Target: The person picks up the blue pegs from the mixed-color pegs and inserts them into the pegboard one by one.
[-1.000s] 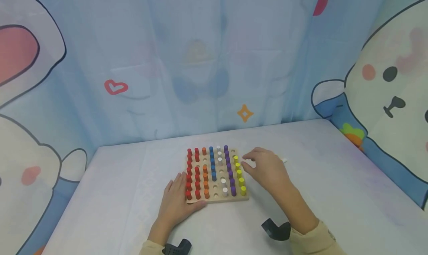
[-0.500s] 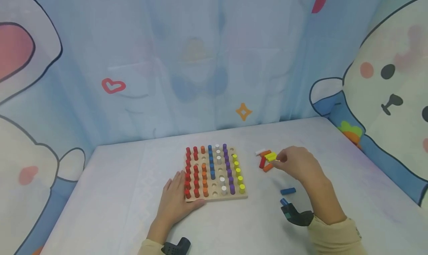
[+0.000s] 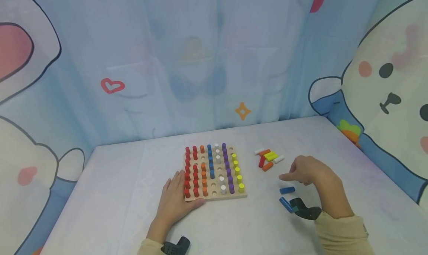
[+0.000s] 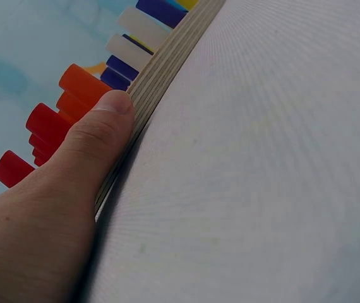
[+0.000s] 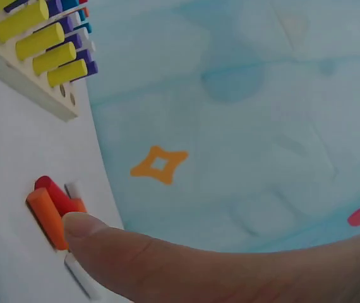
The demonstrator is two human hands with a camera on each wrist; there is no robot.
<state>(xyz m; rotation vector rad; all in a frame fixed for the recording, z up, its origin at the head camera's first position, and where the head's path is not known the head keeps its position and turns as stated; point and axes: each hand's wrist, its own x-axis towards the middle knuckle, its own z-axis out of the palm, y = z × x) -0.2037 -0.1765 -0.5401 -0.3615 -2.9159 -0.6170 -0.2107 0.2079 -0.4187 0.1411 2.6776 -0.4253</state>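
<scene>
A wooden pegboard [image 3: 217, 198] holds rows of coloured pegs in red, orange, blue, white, purple and yellow, with some bare holes among them. My left hand [image 3: 175, 197] rests against its left side, fingers straight. In the left wrist view, the thumb [image 4: 98, 139] presses on the board's near edge beside an orange peg. To the right, my right hand [image 3: 311, 171] hovers over the table with nothing visible in its fingers, close above a blue peg [image 3: 287, 190]. A second blue peg [image 3: 285, 204] lies nearer, partly behind the wrist camera mount.
Several loose pegs lie in a small pile right of the board, among them a red peg [image 3: 262, 162], an orange peg [image 3: 267, 166] and a white peg [image 3: 278, 159]. A printed blue curtain [image 3: 187, 110] hangs behind the white table [image 3: 117, 195].
My right hand has moved from beside the board's right edge, past the loose pile, to the right and nearer, uncovering the pile and the blue pegs. The left hand stays at the board.
</scene>
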